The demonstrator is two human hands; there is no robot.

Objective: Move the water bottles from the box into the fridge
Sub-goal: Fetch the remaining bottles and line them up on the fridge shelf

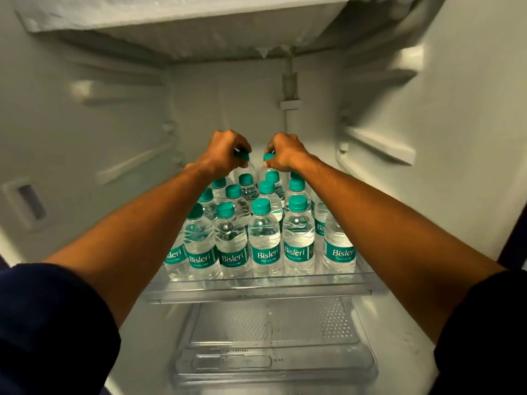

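Note:
Both my arms reach deep into the open fridge. Several clear water bottles (pixel 265 240) with teal caps and teal labels stand in rows on a clear glass shelf (pixel 256 292). My left hand (pixel 225 151) pinches the teal cap of a bottle (pixel 243 163) at the back of the rows. Close beside it, my right hand (pixel 285 152) pinches the cap of another back-row bottle (pixel 267 163). Both held bottles stand upright, their lower parts hidden behind the rows in front. The box is out of view.
The fridge's white side walls carry moulded shelf ledges (pixel 379 146) on both sides. A frosted freezer compartment (pixel 199 27) hangs overhead. Below the glass shelf lies a clear crisper cover (pixel 273 337). A white pipe (pixel 289 86) runs down the back wall.

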